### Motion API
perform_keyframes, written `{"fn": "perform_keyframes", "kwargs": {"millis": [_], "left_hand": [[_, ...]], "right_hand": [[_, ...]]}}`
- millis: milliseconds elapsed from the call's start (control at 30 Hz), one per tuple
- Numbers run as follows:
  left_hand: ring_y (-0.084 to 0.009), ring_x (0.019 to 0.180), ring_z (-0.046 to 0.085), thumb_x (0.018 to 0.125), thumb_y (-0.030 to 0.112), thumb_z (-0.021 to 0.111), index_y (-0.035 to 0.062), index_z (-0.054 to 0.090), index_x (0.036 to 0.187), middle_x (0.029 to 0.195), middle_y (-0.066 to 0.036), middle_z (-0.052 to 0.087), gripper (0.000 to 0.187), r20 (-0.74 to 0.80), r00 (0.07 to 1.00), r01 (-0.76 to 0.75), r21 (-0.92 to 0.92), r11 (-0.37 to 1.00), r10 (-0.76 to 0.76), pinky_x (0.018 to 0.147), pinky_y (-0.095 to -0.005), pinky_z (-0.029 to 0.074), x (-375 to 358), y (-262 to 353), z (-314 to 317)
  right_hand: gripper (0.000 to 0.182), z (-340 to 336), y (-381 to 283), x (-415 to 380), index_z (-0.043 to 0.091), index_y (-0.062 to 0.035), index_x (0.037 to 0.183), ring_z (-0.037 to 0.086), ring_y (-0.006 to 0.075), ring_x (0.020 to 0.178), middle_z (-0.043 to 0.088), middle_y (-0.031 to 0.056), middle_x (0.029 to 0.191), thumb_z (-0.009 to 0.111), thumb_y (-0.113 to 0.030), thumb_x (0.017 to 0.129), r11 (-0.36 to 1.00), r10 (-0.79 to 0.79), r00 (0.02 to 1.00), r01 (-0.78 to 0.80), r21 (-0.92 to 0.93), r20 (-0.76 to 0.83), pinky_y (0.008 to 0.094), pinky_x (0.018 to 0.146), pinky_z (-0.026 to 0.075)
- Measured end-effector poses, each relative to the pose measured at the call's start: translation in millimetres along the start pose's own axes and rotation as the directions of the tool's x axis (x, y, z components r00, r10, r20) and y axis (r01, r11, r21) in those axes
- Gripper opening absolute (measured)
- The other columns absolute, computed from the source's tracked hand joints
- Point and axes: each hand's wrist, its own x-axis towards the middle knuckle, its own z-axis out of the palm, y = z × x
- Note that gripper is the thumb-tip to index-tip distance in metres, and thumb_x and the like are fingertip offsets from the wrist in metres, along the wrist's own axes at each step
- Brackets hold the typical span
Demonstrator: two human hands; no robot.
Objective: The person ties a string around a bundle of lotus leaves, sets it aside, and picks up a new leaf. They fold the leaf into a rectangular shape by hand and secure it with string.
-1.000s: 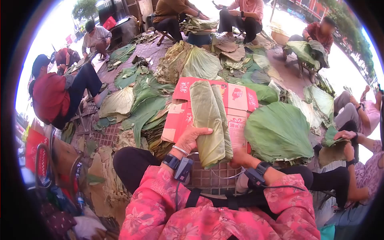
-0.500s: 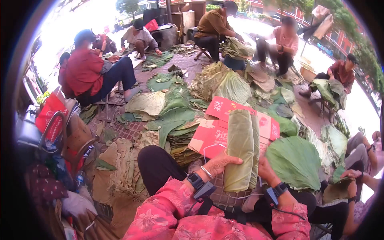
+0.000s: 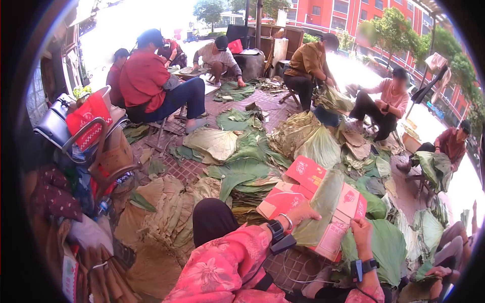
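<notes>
My left hand [image 3: 301, 214] is closed on the lower left edge of a folded lotus leaf [image 3: 323, 202], thumb on top. The leaf is dull green and leans over a red printed cardboard sheet [image 3: 285, 198] across my lap. Near the cardboard's right corner is my right hand [image 3: 361, 233], apart from the folded leaf. Its fingers are pinched together; what they hold, if anything, is too small to tell. A large green lotus leaf [image 3: 386, 247] lies just beyond that hand.
Stacked dry leaves [image 3: 172, 217] lie on my left, with more green leaves [image 3: 247, 159] ahead on the brick paving. A chair with a red bag [image 3: 88, 121] stands at left. Several people sit around, among them a person in red [image 3: 146, 81]; another person's hands [image 3: 437, 278] are at lower right.
My right hand has left the folded leaf and moved right. The leaf now tilts to the right in my left hand. The whole view has shifted, with surroundings appearing farther right and lower.
</notes>
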Motion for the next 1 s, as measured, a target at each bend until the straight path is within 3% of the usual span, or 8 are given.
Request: {"fn": "perform_keyframes", "kwargs": {"millis": [233,400,500,600,700,833,933,1000], "left_hand": [[-0.0307,0.069,0.064,0.054,0.018,0.077,-0.0045,0.063,0.087,0.077,-0.021,0.065,0.042,-0.085,0.988,-0.031,0.703,0.71,0.128,0.065,-0.0367,0.05,58.5,-70.6,-1.5],[-0.0324,0.099,0.057,0.061,0.023,0.072,-0.0029,0.047,0.114,0.102,-0.025,0.057,0.063,-0.119,0.953,-0.155,0.603,0.782,0.28,0.083,-0.0397,0.045,45.5,-74.2,-2.5],[-0.0327,0.093,0.058,0.07,0.016,0.064,-0.0007,0.049,0.109,0.095,-0.02,0.059,0.045,-0.436,0.808,-0.177,0.461,0.87,0.396,0.078,-0.0401,0.045,43.6,-85.6,-3.5],[-0.0348,0.092,0.055,0.075,0.011,0.055,0.0032,0.052,0.106,0.093,-0.021,0.058,0.033,-0.302,0.678,-0.289,0.729,0.621,0.67,0.076,-0.0437,0.044,23.5,-69.0,-2.2],[-0.0344,0.088,0.055,0.078,0.009,0.049,0.0032,0.054,0.103,0.091,-0.02,0.059,0.026,0.003,0.773,-0.376,0.807,0.454,0.634,0.075,-0.0431,0.044,17.8,-61.5,13.5],[-0.0336,0.082,0.057,0.079,0.01,0.048,0.0047,0.056,0.096,0.082,-0.017,0.06,0.02,0.033,0.828,-0.391,0.749,0.535,0.559,0.071,-0.0433,0.044,31.5,-64.9,23.7],[-0.0333,0.076,0.057,0.079,0.012,0.047,0.0063,0.057,0.091,0.076,-0.015,0.059,0.017,0.025,0.848,-0.37,0.743,0.557,0.53,0.068,-0.0436,0.044,38.4,-67.8,23.5],[-0.0318,0.074,0.058,0.077,0.015,0.052,0.0076,0.058,0.089,0.075,-0.014,0.059,0.015,0.051,0.869,-0.358,0.752,0.553,0.492,0.068,-0.0431,0.044,36.7,-70.2,20.4]], "right_hand": [[0.014,91.2,26.7,21.8,0.065,0.001,0.079,0.051,0.0066,0.053,0.057,-0.0004,0.06,0.06,-0.012,0.08,0.903,-0.205,0.937,0.292,-0.314,0.283,0.0229,0.05,0.042],[0.013,125.1,72.8,34.7,0.064,-0.0021,0.082,0.054,0.009,0.056,0.059,0.0032,0.061,0.059,-0.014,0.079,0.999,0.04,0.97,-0.032,-0.036,0.238,0.0245,0.052,0.043],[0.012,126.8,81.0,36.7,0.063,-0.0034,0.084,0.056,0.0098,0.057,0.06,0.0034,0.063,0.059,-0.013,0.079,0.995,0.094,0.963,-0.097,-0.002,0.251,0.0247,0.053,0.043],[0.01,133.8,86.9,40.3,0.062,-0.0035,0.086,0.056,0.0101,0.058,0.06,0.0031,0.064,0.058,-0.011,0.08,0.996,0.078,0.957,-0.062,-0.066,0.281,0.0242,0.053,0.043],[0.011,135.6,116.2,44.4,0.062,-0.0045,0.089,0.056,0.0096,0.058,0.061,0.004,0.068,0.056,-0.007,0.08,0.991,0.006,0.953,-0.046,0.124,0.303,0.0242,0.053,0.044],[0.027,128.2,90.0,38.8,0.054,0.0,0.109,0.057,0.0123,0.074,0.061,0.0053,0.082,0.057,-0.009,0.084,0.995,-0.089,0.955,0.074,0.064,0.282,0.0248,0.065,0.046],[0.034,107.4,78.0,46.1,0.051,-0.0002,0.113,0.058,0.017,0.075,0.061,0.0074,0.084,0.057,-0.012,0.083,0.965,0.262,0.852,-0.246,-0.096,0.454,0.0285,0.066,0.047],[0.038,93.8,79.0,52.7,0.049,-0.0019,0.115,0.056,0.0149,0.069,0.06,0.0067,0.08,0.058,-0.014,0.08,0.939,0.022,0.913,0.121,-0.323,0.406,0.0276,0.061,0.046]]}}
